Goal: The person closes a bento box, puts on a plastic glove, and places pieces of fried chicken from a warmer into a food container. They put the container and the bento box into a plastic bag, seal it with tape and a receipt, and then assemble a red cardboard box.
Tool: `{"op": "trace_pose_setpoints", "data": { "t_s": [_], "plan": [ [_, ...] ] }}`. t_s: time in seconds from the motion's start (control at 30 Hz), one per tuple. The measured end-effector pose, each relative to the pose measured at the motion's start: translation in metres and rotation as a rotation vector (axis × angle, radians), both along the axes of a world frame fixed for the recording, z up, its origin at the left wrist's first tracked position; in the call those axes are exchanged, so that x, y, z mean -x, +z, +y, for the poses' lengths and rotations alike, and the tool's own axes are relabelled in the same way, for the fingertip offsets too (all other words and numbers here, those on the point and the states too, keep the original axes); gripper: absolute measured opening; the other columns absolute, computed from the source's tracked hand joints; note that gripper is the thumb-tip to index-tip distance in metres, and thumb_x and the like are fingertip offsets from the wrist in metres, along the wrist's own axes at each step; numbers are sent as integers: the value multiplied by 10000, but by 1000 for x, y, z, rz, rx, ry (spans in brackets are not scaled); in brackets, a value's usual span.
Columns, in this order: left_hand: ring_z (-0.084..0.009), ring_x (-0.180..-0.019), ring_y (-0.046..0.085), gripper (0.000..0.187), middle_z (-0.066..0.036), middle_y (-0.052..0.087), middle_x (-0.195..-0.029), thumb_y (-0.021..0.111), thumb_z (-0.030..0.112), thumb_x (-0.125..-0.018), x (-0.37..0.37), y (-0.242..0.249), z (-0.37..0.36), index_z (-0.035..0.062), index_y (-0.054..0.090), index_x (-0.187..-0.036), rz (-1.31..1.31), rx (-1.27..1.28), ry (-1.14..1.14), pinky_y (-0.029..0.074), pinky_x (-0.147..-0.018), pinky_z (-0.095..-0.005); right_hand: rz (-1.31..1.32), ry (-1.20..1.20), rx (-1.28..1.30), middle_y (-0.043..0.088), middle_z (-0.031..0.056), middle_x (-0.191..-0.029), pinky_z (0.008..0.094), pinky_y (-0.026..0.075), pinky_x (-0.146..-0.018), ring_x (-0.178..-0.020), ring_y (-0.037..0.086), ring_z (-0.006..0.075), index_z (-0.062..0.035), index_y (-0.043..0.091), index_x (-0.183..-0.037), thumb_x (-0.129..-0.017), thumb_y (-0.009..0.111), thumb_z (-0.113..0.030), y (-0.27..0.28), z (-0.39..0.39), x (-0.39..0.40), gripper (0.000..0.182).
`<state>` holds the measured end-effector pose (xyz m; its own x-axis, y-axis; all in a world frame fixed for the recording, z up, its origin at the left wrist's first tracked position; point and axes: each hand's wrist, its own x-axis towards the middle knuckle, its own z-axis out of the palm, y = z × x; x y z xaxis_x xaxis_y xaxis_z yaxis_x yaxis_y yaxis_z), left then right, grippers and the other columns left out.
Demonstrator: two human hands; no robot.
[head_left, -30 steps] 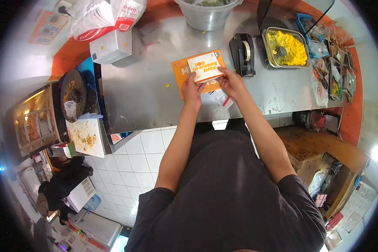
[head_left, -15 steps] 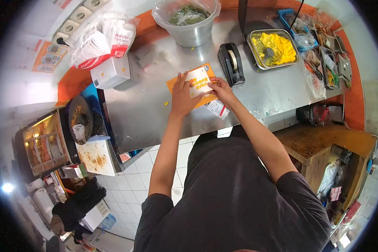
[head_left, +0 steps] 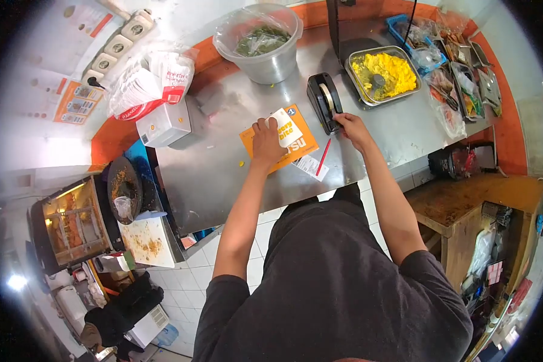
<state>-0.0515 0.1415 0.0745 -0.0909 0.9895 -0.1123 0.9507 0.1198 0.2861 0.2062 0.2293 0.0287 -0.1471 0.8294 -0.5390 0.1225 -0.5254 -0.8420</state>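
My left hand point(head_left: 268, 143) rests with bent fingers on a white printed card or packet point(head_left: 288, 134), holding it against an orange printed sheet point(head_left: 305, 145) on the metal counter. The lettering on the white piece is partly covered by that hand. To the right, my right hand point(head_left: 352, 129) pinches at the near end of a black tape dispenser point(head_left: 320, 102), where the tape comes off. The tape between those fingertips is too fine to make out clearly. Below the sheet lie a white printed slip point(head_left: 308, 166) and a thin red strip point(head_left: 324, 155).
A plastic-lined bucket of green leaves point(head_left: 265, 63) stands at the back, beside a metal tray of yellow food point(head_left: 385, 73). Bagged goods point(head_left: 443, 84) line the right end. On the left are a white box point(head_left: 163, 124) and a bag of white packets point(head_left: 148, 78).
My right hand has left the white printed piece and moved right to the tape dispenser. My left hand stays on the piece, which has turned slightly. More of the orange sheet and red strip shows.
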Motion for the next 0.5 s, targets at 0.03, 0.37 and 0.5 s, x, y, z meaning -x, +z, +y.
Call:
{"op": "trace_pose_setpoints", "data": {
  "t_s": [0.03, 0.37, 0.5],
  "plan": [
    [-394, -1128, 430, 834, -220, 439, -1183, 893, 182, -503, 0, 1, 0, 10, 418, -1166, 5, 2, -6, 477, -951, -447, 84, 3, -93, 602, 24, -736, 252, 456, -593, -629, 530, 97, -21, 687, -905, -872, 696, -303, -5, -3, -2, 285],
    [-295, -1018, 554, 819, -189, 523, -1109, 873, 262, -612, 22, 19, 1, 11, 365, -1204, -557, 128, 266, 482, -845, -402, -1134, 137, -659, 577, 100, -911, 294, 488, -665, -827, 603, 156, 31, 646, -875, -897, 642, -149, -49, -43, -14, 182],
    [-225, -956, 610, 807, -172, 566, -1095, 853, 229, -676, 26, 44, -5, -14, 346, -1254, -1075, 223, 349, 523, -782, -340, -441, 280, -760, 531, 133, -929, 335, 475, -719, -819, 566, 253, 10, 627, -865, -903, 624, -152, 21, -49, -13, 167]
  ]
}}
